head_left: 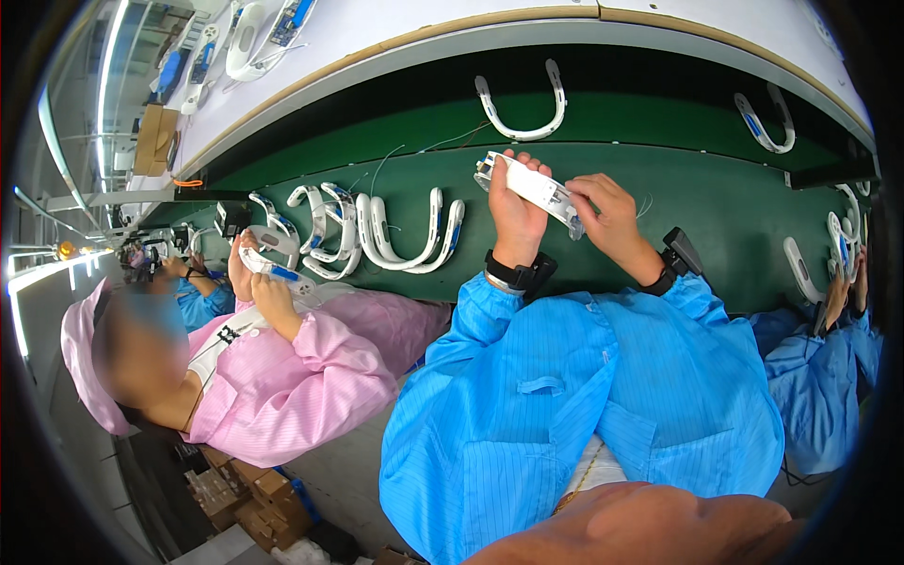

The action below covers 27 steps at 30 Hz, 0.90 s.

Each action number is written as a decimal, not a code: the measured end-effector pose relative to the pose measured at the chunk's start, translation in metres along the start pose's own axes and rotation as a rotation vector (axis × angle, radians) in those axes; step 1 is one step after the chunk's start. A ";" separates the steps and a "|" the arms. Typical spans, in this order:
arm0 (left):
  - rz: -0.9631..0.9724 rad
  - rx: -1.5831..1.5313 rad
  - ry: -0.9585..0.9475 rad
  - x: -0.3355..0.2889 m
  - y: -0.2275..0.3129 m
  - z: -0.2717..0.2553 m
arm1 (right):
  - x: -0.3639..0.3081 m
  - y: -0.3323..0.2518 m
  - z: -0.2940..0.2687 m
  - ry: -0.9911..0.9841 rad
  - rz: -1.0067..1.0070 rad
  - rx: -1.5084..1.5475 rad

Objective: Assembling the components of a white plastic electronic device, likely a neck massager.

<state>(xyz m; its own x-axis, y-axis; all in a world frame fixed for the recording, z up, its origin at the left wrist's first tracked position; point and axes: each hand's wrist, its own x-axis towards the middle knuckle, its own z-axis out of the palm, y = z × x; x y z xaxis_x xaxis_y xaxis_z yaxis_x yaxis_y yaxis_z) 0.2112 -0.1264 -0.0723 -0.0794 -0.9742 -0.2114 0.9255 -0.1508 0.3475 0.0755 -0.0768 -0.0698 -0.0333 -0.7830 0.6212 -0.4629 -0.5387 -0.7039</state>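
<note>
My left hand [517, 209] is wrapped round a white curved plastic housing [539, 185], holding it up over the green work surface. Its thumb lies along the near side, and the fingertips show beyond the far edge. Small metal-looking or clear parts show at both ends of the housing. My right hand [610, 213] is at the housing's right end, with fingers bent and pressed together there. What lies between those fingertips is too small to make out. Both wrists wear black bands with dark boxy devices.
A white U-shaped housing [524, 135] lies beyond my hands; several more [381, 247] stand at left. A co-worker in pink [301, 377] handles a white part at left; another in blue [817, 386] works at right. A raised white shelf [395, 28] spans the far side of the green bench [659, 174].
</note>
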 end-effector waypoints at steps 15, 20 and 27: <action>0.052 0.031 -0.051 0.003 -0.005 0.002 | -0.013 -0.009 -0.009 -0.194 0.345 -0.247; 0.094 0.085 -0.036 -0.001 -0.005 0.006 | -0.019 0.002 0.004 -0.034 0.407 -0.112; 0.081 0.077 -0.112 -0.004 -0.009 0.006 | -0.014 -0.006 -0.009 0.050 0.165 -0.203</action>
<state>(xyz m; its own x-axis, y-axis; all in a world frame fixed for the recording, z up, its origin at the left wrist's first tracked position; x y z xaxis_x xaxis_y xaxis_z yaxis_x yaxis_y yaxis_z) 0.2006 -0.1225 -0.0688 -0.0504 -0.9956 -0.0786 0.8996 -0.0795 0.4295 0.0704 -0.0597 -0.0713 -0.1641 -0.8359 0.5238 -0.6159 -0.3280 -0.7163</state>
